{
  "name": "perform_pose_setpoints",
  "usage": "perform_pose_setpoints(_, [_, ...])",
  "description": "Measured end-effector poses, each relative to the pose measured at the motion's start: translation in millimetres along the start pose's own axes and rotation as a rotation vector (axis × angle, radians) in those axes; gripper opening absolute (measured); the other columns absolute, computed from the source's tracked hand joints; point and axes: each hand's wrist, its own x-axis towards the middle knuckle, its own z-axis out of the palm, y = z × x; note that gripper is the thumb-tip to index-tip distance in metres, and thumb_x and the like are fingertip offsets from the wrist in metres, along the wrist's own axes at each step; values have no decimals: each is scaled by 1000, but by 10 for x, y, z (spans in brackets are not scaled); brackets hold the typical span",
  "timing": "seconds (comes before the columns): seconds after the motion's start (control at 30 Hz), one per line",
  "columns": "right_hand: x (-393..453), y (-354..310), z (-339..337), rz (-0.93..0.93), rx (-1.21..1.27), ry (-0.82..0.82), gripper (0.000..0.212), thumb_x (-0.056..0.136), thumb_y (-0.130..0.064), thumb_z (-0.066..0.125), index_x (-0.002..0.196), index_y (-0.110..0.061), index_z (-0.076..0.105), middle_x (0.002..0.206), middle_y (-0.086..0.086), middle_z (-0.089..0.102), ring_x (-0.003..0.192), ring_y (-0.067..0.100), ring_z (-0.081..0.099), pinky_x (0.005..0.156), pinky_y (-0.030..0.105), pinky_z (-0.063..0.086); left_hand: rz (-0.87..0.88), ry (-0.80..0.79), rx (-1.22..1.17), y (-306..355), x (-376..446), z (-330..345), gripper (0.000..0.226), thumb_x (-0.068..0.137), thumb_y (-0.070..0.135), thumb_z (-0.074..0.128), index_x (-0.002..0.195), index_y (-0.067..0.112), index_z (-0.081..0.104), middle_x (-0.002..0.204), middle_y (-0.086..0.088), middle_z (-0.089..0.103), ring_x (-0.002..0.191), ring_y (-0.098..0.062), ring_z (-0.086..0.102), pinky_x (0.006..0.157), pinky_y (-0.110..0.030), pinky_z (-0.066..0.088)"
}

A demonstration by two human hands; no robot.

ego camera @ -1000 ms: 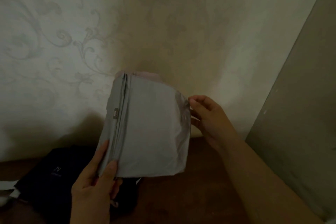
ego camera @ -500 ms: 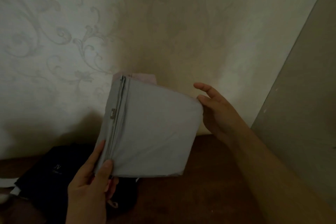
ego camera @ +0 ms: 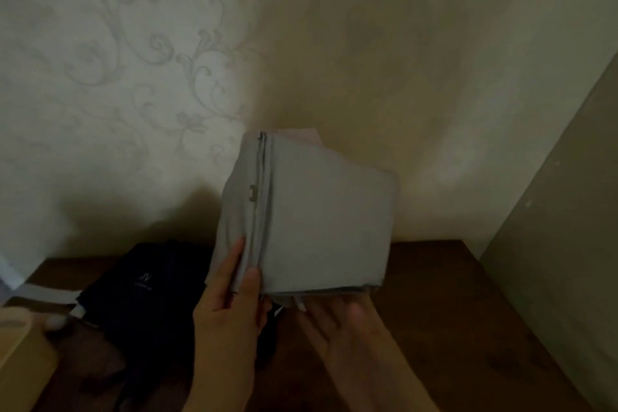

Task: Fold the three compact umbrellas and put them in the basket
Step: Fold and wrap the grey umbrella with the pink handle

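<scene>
the step in hand looks like folding the grey umbrella (ego camera: 314, 221), whose cloth is gathered into a flat pleated panel held up in front of the wall (ego camera: 368, 43), above the tabletop (ego camera: 451, 311). the left hand (ego camera: 230, 311) grips its lower left edge, the thumb over the front and the fingers (ego camera: 234, 257) curled behind the pleats beside the seam with its small clasp. the right hand (ego camera: 341, 328) lies palm up just under the bottom edge, fingers straight and loosely spread, holding nothing; whether it touches the cloth i cannot tell. a dark umbrella (ego camera: 147, 298) lies on the tabletop to the left, seemingly not yet tidied, and a tan box-like corner (ego camera: 23, 358) at the far left may be the basket, though that is unclear. the next move probably calls for wrapping the panel round the shaft and fastening the strap.
</scene>
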Motion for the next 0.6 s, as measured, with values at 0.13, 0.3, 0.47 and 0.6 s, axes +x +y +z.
perform_pose_setpoints(0.13, [75,80,115,-157,-450,103,93,39,-54,88,122,-26,58,108,-10,71,99,8,67,80,23,55,-27,-50,17,-47,-63,61,31,91,15,51,114,35,61,69,4,68,46,-4,50,39,-15,41])
perform_pose_setpoints(0.3, [45,-203,259,-229,-751,-102,17,89,-22,55,81,-36,60,71,-33,66,74,-15,63,61,2,45,-46,-116,52,-41,-93,66,29,90,18,48,114,31,59,100,-21,65,43,-3,57,40,-13,41])
perform_pose_setpoints(0.47, [308,-278,300,-212,-972,-353,39,77,-27,61,113,-39,58,104,-26,66,109,1,59,82,11,46,2,-166,177,-20,-114,9,49,75,43,43,110,15,64,69,-14,61,39,-3,50,36,-15,37])
perform_pose_setpoints(0.6, [335,-408,293,-307,-1164,-391,39,76,-23,43,110,-30,62,111,-17,64,110,1,56,94,18,41,-4,-214,198,8,-128,-19,56,71,53,38,94,8,62,58,-12,59,36,-4,45,35,-16,34])
